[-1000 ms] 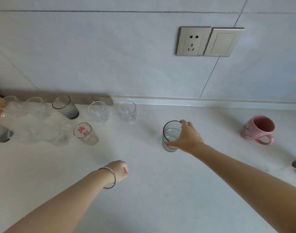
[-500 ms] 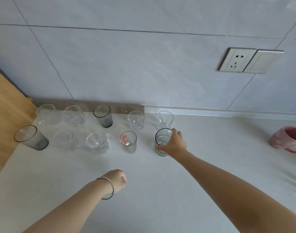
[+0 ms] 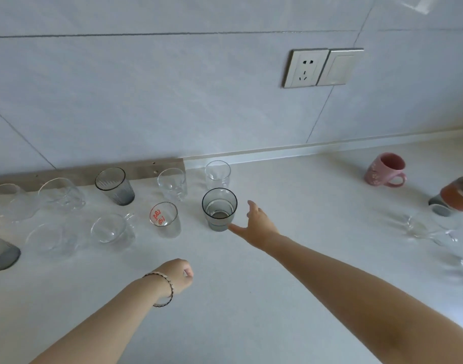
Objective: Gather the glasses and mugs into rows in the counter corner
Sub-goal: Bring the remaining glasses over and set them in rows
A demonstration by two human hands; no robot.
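A grey tinted glass (image 3: 219, 209) stands upright at the right end of the front row, beside a clear glass with red print (image 3: 165, 219). My right hand (image 3: 259, 225) is just right of the grey glass, fingers spread, thumb tip close to its base, holding nothing. My left hand (image 3: 178, 276) hovers nearer to me as a closed fist with a bracelet on the wrist. Several clear and grey glasses fill two rows at the left by the wall. A pink mug (image 3: 385, 170) lies apart at the far right.
A brown and grey cup (image 3: 455, 197) and blurred clear glassware (image 3: 422, 227) sit at the right edge. A wall socket (image 3: 305, 67) and switch are above. A wooden strip (image 3: 143, 169) runs along the wall behind the back row.
My right hand carried the grey glass left to the end of the front row, set it down and let go. My left fist barely moved. The view swung.
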